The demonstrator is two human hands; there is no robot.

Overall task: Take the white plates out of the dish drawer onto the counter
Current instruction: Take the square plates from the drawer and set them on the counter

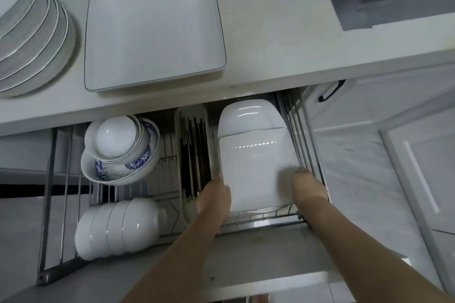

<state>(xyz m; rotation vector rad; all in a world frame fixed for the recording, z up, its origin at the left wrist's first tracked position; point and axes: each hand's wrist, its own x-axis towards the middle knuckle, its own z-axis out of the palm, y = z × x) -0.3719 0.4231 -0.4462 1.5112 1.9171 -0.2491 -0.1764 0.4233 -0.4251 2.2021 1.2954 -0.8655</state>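
1. Two bare hands reach into the pulled-out wire dish drawer (261, 222) under a pale grey stone counter (258, 39).
2. At far left on the counter sits a stack of round white silver-rimmed plates (29, 29); next to it lies a large square white plate (154, 29).
3. In the drawer's left part: blue-patterned bowls (120, 150), white bowls on their sides (118, 229), then a chopstick tray (193, 155).
4. Left hand (215, 194) grips the left edge of a square white plate in the drawer (258, 170) — fingers hidden underneath.
5. Right hand (309, 187) grips its right edge; more white dishes lie behind it.
6. At far right — a grey sink (349, 5) and white cabinet doors (406, 155).
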